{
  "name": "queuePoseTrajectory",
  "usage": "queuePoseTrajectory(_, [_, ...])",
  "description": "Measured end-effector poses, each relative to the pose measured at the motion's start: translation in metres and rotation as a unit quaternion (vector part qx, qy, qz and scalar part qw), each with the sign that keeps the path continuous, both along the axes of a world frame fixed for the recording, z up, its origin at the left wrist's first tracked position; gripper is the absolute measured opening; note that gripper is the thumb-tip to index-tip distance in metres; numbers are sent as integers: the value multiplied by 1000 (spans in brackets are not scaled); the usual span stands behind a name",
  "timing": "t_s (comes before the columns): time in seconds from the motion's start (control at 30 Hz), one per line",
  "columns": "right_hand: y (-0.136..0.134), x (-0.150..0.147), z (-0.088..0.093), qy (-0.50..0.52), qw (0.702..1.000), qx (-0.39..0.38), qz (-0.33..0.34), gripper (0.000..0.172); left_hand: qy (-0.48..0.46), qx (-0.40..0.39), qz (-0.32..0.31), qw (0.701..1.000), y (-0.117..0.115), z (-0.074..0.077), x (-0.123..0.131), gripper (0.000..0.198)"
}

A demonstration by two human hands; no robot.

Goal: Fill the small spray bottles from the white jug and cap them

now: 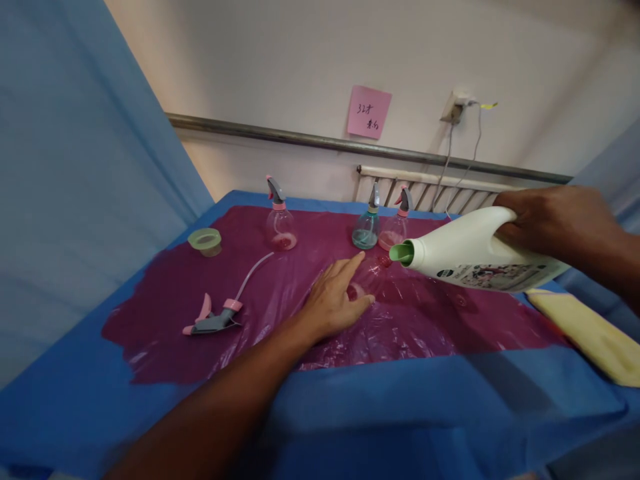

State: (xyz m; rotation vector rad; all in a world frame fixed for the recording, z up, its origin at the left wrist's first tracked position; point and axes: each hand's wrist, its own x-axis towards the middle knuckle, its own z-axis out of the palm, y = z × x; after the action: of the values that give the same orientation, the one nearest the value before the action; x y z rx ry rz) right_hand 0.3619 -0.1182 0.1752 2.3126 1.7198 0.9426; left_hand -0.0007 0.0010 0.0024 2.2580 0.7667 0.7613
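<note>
My right hand (pixel 545 213) grips the handle of a large cream-white detergent jug (pixel 465 250). The jug is tipped on its side, with its green spout (pixel 401 253) facing left. My left hand (pixel 337 297) has its thumb and fingers around a clear spray bottle body (pixel 356 291), which has pinkish content and no spray head on it. The bottle appears tilted towards the spout, though its outline is hard to make out against the plastic. A grey and pink spray head (pixel 215 323) with a clear tube lies to the left of my forearm.
At the back stand a pink-topped spray bottle (pixel 283 230), a teal one (pixel 365 230) and another pink one (pixel 393 233). A small green-lidded tub (pixel 206 241) is at left, a folded yellow cloth (pixel 587 333) at right. Shiny maroon plastic (pixel 165 333) covers the blue tabletop (pixel 375 393).
</note>
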Motion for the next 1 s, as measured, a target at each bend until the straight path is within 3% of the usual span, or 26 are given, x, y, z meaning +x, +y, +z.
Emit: queuePoseTrajectory(1.0, [-2,-17,25,-36,998,-41,10,27,2,7,3,1000,0,-1,1,88])
